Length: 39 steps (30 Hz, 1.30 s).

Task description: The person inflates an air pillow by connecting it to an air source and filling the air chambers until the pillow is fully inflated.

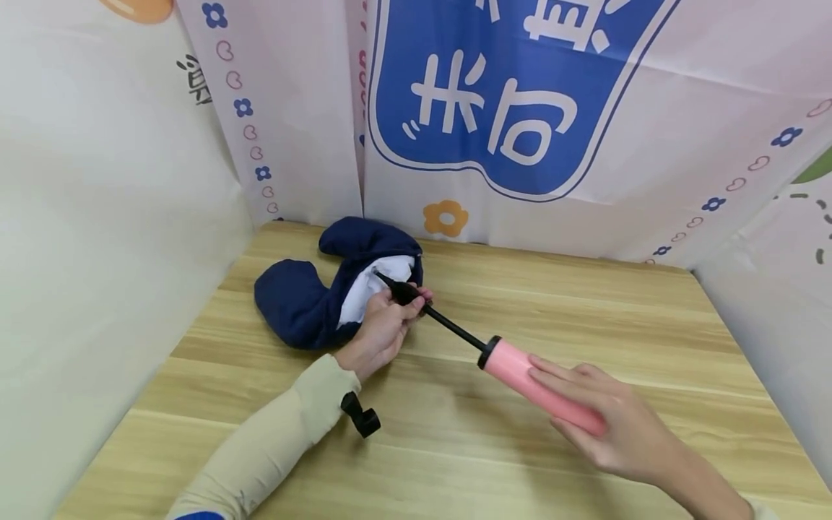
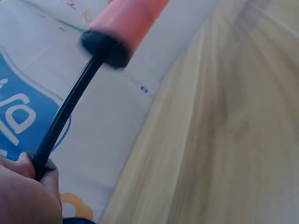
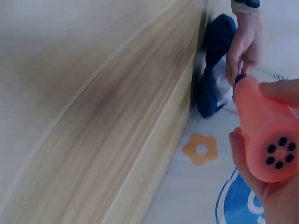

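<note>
A pink hand pump (image 1: 539, 386) with a black rod (image 1: 455, 328) lies slantwise above the table in the head view. My right hand (image 1: 617, 419) grips its pink barrel; the right wrist view shows the barrel's end (image 3: 280, 156) with several dark holes. At the other end my left hand (image 1: 383, 325) pinches the black nozzle piece (image 1: 404, 292). The nozzle tip points into the white inner part (image 1: 364, 289) of a navy blue, U-shaped fabric neck pillow (image 1: 292, 303), which lies on the table just beyond the left hand.
The wooden table (image 1: 650, 347) reaches back to a printed cloth wall (image 1: 312, 144) with a blue sign and an orange flower. White sheets (image 1: 97, 217) close off the sides. A black wrist mount (image 1: 360, 417) juts from the left sleeve (image 1: 273, 433).
</note>
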Tool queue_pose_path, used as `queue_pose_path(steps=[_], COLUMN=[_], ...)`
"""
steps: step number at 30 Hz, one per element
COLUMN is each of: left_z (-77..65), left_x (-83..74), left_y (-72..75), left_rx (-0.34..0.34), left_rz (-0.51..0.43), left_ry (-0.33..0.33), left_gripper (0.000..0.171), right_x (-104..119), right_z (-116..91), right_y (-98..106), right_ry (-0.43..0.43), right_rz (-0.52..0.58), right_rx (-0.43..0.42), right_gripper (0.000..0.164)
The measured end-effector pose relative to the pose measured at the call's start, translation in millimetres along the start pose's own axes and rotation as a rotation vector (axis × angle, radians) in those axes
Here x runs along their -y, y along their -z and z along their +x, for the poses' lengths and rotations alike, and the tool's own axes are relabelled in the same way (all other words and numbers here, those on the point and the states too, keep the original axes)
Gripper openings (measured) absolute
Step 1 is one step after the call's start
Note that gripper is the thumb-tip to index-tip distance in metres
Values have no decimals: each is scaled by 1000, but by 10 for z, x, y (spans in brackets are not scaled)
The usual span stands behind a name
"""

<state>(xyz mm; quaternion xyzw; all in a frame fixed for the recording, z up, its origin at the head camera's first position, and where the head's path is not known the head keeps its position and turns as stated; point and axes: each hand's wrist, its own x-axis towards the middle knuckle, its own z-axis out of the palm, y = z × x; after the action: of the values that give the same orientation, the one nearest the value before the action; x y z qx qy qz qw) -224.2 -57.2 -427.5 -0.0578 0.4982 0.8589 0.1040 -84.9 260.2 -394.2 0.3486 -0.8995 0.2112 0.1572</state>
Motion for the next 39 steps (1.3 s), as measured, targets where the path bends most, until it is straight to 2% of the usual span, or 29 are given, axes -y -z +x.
queue_pose_path(steps=[4,7,11,13,15,18,20,26,29,31,34,37,39], left_z=[-23,-67,-128,-144,-132,-91,-69,-39,-20,-28,-66,-103,-107], left_x=[72,209,321,328,314,268,221,53,-7,15,142,263,280], left_y=[-94,-208,-279,-277,-261,-207,-154,-13,7,-25,-119,-192,-189], left_rx=[-70,-104,-148,-143,-95,-13,11,-18,-38,-59,-84,-116,-121], left_rz=[-21,-26,-32,-20,-10,12,17,15,10,15,26,34,42], left_ry=[1,-2,-21,-14,-2,-11,-20,-14,-4,14,59,69,66], left_gripper=[30,19,18,20,20,22,26,41,39,32,25,22,22], right_x=[32,82,106,104,93,62,46,-4,-31,-24,44,126,155], right_z=[67,252,473,526,541,480,401,34,-108,-111,51,320,474], right_y=[-46,-234,-488,-550,-545,-450,-369,-113,25,41,-77,-304,-434], right_ry=[31,47,64,68,61,24,8,0,-21,-7,24,49,56], right_rz=[-36,-66,-66,-67,-71,-54,-27,30,24,5,-34,-71,-77], right_rx=[-85,-150,-187,-181,-159,-110,-79,-23,-26,-52,-93,-132,-139], right_gripper=[74,71,68,67,66,66,67,73,75,75,71,67,64])
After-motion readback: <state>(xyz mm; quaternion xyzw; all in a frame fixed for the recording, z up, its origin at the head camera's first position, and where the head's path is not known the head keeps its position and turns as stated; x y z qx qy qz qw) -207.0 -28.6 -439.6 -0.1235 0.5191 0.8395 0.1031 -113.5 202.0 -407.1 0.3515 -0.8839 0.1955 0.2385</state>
